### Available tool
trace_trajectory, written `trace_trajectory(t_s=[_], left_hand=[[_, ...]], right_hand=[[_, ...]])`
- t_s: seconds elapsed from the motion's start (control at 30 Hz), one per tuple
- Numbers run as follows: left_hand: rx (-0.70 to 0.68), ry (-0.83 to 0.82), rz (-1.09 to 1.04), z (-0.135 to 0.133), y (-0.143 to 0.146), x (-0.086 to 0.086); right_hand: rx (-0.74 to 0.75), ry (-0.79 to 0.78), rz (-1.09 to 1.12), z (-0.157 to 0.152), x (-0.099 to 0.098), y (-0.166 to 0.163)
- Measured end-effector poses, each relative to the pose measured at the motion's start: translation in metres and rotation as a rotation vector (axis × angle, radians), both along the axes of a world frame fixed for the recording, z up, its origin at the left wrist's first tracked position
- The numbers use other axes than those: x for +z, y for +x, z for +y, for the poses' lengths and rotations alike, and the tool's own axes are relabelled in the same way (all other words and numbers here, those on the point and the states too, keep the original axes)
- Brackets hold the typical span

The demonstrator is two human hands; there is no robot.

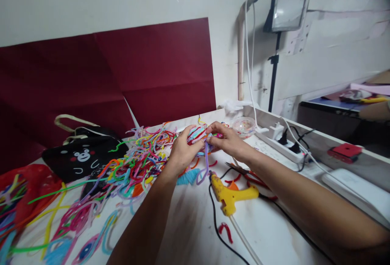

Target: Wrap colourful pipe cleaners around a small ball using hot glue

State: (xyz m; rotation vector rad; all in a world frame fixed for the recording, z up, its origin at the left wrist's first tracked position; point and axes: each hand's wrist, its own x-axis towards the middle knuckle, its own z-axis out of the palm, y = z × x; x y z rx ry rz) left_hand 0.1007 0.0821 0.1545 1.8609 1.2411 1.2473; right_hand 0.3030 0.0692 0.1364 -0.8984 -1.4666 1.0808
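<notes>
White desk (189,224) is supporting a yellow plastic glue gun (230,196). Beyond it, the left hand (183,151) and right hand (226,140) are clamping a striped, multicoloured fuzzy bundle (196,134); a purple fuzzy stem (206,155) is hanging between them.

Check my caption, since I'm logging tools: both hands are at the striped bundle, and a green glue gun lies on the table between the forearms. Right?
Not quite: the head view shows that the glue gun is yellow, not green. The rest stands.

Maroon sheet (158,70) against white wall (122,1), lamp (289,6) on stand (273,80)
</notes>
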Motion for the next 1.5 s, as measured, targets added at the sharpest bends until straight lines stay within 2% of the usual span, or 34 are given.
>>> trace_trajectory(t_s=[0.63,0.8,1.0,1.17,1.33,1.5], left_hand=[[0.049,0.043,0.014,0.005,-0.001,-0.006],[0.004,0.018,-0.068,0.007,-0.002,-0.008],[0.072,-0.006,-0.138,0.009,0.001,-0.010],[0.017,-0.135,-0.245,0.005,-0.001,-0.006],[-0.136,-0.123,-0.260,0.004,-0.004,-0.006],[-0.117,-0.072,-0.239,0.009,-0.002,-0.009]], right_hand=[[-0.006,-0.159,0.137,-0.003,0.006,-0.003],[-0.014,-0.190,0.147,-0.003,0.007,-0.004],[-0.014,-0.208,0.192,0.000,0.006,-0.004],[-0.006,-0.183,0.207,0.008,0.000,0.002],[0.006,-0.207,0.229,0.010,0.003,0.007],[-0.023,-0.236,0.254,0.003,0.013,0.004]])
